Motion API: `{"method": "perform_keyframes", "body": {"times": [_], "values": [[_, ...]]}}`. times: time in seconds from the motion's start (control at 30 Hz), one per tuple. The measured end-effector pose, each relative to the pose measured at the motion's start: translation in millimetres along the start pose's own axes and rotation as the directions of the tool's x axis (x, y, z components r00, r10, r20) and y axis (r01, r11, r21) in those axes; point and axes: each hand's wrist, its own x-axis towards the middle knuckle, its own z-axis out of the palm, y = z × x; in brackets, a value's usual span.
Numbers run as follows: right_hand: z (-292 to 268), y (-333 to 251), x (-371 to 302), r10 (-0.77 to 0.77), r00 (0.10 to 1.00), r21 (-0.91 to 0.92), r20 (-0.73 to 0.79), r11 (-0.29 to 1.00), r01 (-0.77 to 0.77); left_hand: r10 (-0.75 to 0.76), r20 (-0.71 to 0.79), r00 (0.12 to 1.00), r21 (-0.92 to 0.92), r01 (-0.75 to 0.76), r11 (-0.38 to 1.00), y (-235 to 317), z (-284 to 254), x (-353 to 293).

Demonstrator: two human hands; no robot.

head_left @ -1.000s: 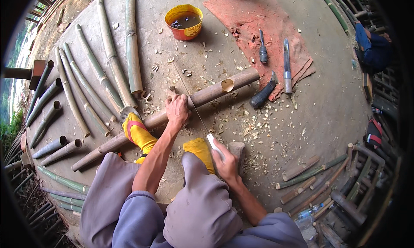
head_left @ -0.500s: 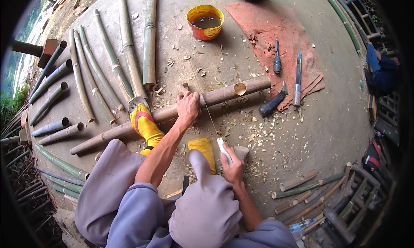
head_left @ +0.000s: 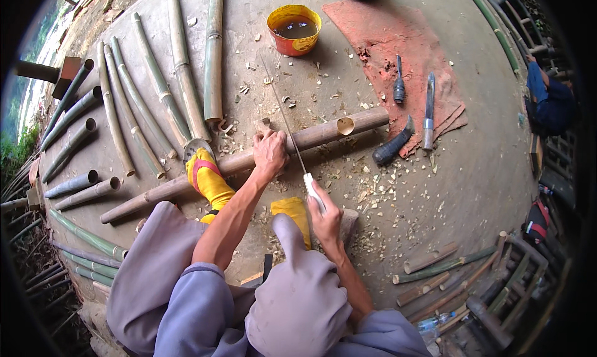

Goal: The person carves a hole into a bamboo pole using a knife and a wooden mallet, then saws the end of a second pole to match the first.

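A brown bamboo pole (head_left: pixel 239 164) lies slantwise before me, with an oval notch (head_left: pixel 346 127) cut near its right end. My left hand (head_left: pixel 270 153) is closed over the middle of the pole and presses it down. My right hand (head_left: pixel 326 217) grips the white handle (head_left: pixel 314 189) of a handsaw. Its thin, long blade (head_left: pixel 287 130) crosses the pole just right of my left hand, pointing away from me. My left foot, in a yellow sock (head_left: pixel 212 186) and sandal, rests on the pole. A small wooden stub (head_left: pixel 262 125) shows behind my left hand.
Several bamboo poles (head_left: pixel 165 96) lie at the left. A red-yellow tub (head_left: pixel 293 45) of dark liquid stands beyond. On a red cloth (head_left: pixel 429 65) lie a pointed tool (head_left: pixel 398 90) and a knife (head_left: pixel 429 121); a hooked blade (head_left: pixel 392 149) overlaps its edge. Wood chips (head_left: pixel 388 189) litter the floor.
My right hand has pushed the saw away from me and slightly left, so more blade lies beyond the pole. My left hand and the pole have stayed in place.
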Motion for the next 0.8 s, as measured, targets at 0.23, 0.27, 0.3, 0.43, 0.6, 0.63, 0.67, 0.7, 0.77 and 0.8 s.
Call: {"method": "perform_keyframes", "body": {"times": [0.23, 0.27, 0.3, 0.43, 0.6, 0.63, 0.67, 0.7, 0.77, 0.8], "values": [[-51.2, 8.0, -81.6, 0.046, 0.996, -0.084, 0.079, 0.996, -0.040, -0.035, 0.052, 0.998, 0.045, 0.032, 0.998, -3.8, -7.6, -4.2], [-53.9, 10.2, -94.1, 0.062, 0.995, -0.081, 0.075, 0.995, -0.055, -0.027, 0.036, 0.999, 0.048, 0.026, 0.998, -6.3, -6.6, -1.4], [-54.5, 9.0, -102.4, 0.072, 0.995, -0.076, 0.070, 0.995, -0.067, -0.023, 0.031, 0.999, 0.042, 0.021, 0.999, -8.9, -4.9, -2.8], [-15.4, 8.1, -44.6, 0.051, 0.997, -0.085, 0.055, 0.995, -0.046, -0.034, 0.051, 0.998, 0.033, 0.033, 0.999, -8.5, -1.8, -2.2], [24.8, 17.0, 29.9, -0.032, 0.999, 0.047, 0.002, 0.998, 0.032, -0.034, 0.068, 0.997, 0.029, 0.032, 0.999, -5.0, -9.2, 5.3], [18.4, 16.8, 21.0, -0.032, 0.999, 0.075, -0.026, 0.997, 0.034, -0.011, 0.059, 0.998, 0.036, 0.009, 0.999, -5.4, -10.5, 7.0], [9.8, 19.4, 2.3, -0.025, 0.999, 0.104, -0.039, 0.994, 0.029, -0.002, 0.058, 0.998, 0.042, 0.000, 0.999, -6.8, -11.2, 4.1], [-0.1, 18.5, -12.4, -0.018, 0.997, 0.174, -0.073, 0.984, 0.031, 0.010, 0.063, 0.998, 0.042, -0.013, 0.999, -5.0, -8.9, -0.6], [-26.9, 18.9, -49.7, 0.129, 0.988, 0.185, -0.085, 0.976, -0.112, -0.025, 0.076, 0.997, 0.043, 0.022, 0.999, -8.4, -8.1, -2.4], [-40.1, 14.7, -62.2, 0.099, 0.981, 0.189, -0.167, 0.980, -0.067, -0.036, 0.078, 0.996, 0.047, 0.033, 0.998, -9.6, -9.7, -0.6]]}}
